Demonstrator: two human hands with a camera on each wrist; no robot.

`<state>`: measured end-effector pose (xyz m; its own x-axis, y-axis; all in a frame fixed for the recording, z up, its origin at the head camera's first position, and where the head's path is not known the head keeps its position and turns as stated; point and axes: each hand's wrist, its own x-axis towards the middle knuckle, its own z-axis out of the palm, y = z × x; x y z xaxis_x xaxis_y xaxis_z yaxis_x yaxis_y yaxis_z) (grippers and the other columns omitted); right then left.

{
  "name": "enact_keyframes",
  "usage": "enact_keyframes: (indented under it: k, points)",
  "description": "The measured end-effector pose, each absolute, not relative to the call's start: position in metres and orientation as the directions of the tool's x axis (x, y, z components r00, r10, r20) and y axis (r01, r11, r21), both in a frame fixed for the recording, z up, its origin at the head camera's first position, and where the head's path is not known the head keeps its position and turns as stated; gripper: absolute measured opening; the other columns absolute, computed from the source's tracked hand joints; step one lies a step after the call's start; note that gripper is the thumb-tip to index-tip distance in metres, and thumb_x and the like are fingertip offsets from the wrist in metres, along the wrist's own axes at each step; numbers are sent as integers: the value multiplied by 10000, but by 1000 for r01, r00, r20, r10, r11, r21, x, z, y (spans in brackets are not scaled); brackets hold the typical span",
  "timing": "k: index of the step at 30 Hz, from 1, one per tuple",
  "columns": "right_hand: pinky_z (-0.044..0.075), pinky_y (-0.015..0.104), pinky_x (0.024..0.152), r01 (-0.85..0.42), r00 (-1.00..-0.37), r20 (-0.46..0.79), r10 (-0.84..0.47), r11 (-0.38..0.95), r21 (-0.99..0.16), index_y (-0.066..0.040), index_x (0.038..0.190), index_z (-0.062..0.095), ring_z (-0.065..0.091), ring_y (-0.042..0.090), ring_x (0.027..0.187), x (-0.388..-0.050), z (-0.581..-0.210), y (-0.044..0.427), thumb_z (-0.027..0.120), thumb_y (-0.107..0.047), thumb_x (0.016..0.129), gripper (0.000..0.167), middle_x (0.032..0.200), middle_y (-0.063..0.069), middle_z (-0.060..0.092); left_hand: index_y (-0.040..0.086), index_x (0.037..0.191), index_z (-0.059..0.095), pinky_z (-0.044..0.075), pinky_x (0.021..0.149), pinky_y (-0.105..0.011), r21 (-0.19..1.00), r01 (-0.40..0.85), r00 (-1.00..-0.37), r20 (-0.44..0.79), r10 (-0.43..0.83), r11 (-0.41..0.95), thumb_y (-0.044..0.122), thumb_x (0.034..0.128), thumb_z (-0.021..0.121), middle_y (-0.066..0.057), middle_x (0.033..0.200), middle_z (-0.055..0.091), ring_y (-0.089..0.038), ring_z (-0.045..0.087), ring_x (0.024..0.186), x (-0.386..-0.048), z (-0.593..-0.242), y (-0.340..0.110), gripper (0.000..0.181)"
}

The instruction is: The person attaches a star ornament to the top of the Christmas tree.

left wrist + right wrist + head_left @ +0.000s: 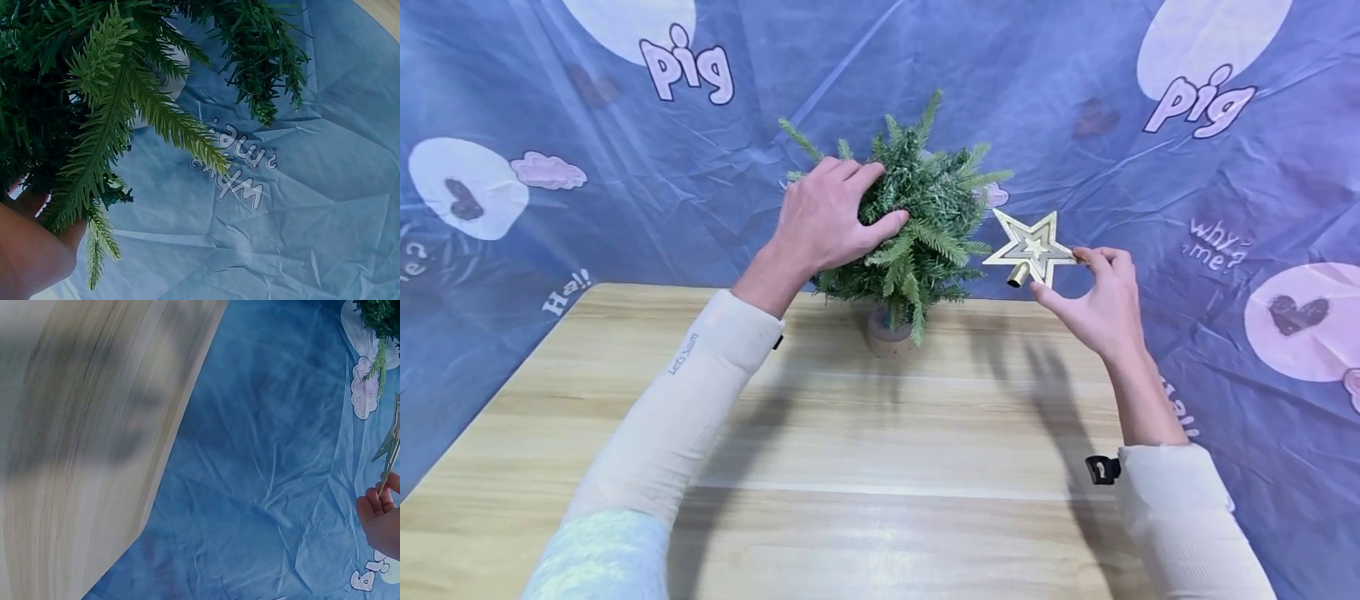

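A small green artificial tree (917, 225) stands in a round base (889, 333) near the table's back edge. On its left side my left hand (827, 217) grips the branches, fingertips partly hidden in the needles; the left wrist view shows part of that hand (37, 250) among the branches (112, 112). To the right of the tree, my right hand (1101, 300) pinches a gold star (1033, 248) by its points, the star's short tube facing down. The right wrist view catches the star (390, 437) edge-on above the fingers of the right hand (384, 519).
The light wooden table (865, 450) spreads out in front, with shadows of both arms across it. Behind and beside it hangs a blue cloth (805, 50) printed with words and pale round shapes.
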<state>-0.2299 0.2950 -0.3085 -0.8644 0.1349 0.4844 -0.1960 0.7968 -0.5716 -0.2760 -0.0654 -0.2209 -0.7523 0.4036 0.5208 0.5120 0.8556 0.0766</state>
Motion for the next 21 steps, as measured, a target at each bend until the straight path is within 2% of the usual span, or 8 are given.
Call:
enact_keyframes:
  k: [21]
  points:
    - [348, 503, 935, -234, -835, 530, 148, 776, -586, 41, 1371, 574, 422, 374, 1175, -232, -301, 288, 821, -370, 790, 754, 1283, 221, 450, 154, 1465, 546, 518, 946, -495, 85, 509, -751, 529, 394, 856, 712, 926, 468, -89, 1409, 597, -287, 527, 1290, -279, -221, -65, 780]
